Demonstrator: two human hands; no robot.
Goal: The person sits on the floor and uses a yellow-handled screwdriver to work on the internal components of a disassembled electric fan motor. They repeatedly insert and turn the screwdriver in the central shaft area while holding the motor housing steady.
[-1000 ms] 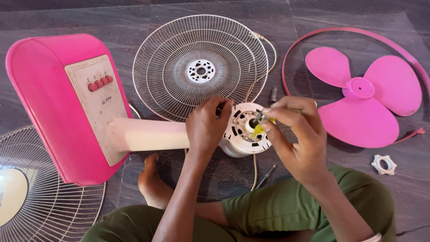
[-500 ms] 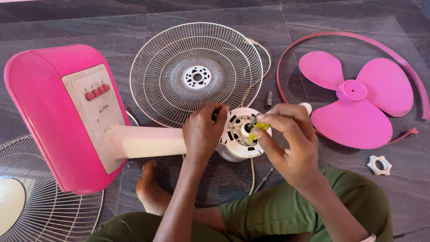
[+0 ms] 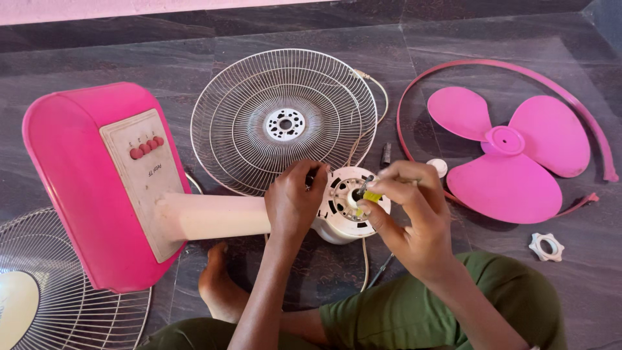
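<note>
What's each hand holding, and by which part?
Right hand: small yellow-handled tool, pinched at the handle by the fingers. Left hand: grips the white motor housing at its side.

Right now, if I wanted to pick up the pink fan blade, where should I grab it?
Probably the raised round hub in the middle of the pink fan blade, from straight above. The blade lies flat on the floor, so its thin wings give little edge to pinch, while the hub sticks up.

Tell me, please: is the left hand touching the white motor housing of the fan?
Touching. In the head view, the left hand rests on the white motor housing, its fingers curled over the rim with no gap visible.
</note>
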